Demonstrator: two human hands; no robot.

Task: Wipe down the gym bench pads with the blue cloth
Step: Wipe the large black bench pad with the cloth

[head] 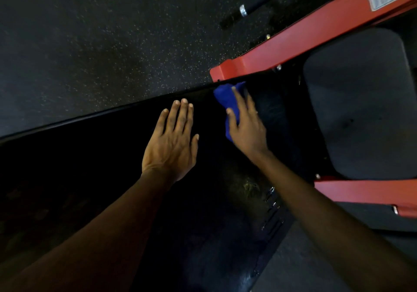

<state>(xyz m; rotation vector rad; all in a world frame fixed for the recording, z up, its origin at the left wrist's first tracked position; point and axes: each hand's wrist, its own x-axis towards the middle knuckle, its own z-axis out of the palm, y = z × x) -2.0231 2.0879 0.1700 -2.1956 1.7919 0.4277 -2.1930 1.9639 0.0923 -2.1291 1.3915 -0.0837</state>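
- On the long black bench pad (90, 156), seen from the head camera, the blue cloth (222, 96) lies bunched near the far edge, just beside the end of the red frame (293, 43).
- The right hand (246, 125) holds the cloth down, fingers draped over it and the thumb tucked against its near side. Blur hides how tightly they curl.
- The left hand (171, 143) holds nothing and lies flat on the same pad, fingers straight and close together, just left of the cloth.
- A smaller grey pad (361, 102) sits to the right between the red rails, well apart from both hands, and looks not yet reached.
- Speckled rubber floor (90, 43) shows beyond the pad's edge.
- The cloth looks soft, light and easily crumpled. It is probably best gathered under the palm, with pressure spread through the fingers so it does not roll up or slip on the smooth vinyl.
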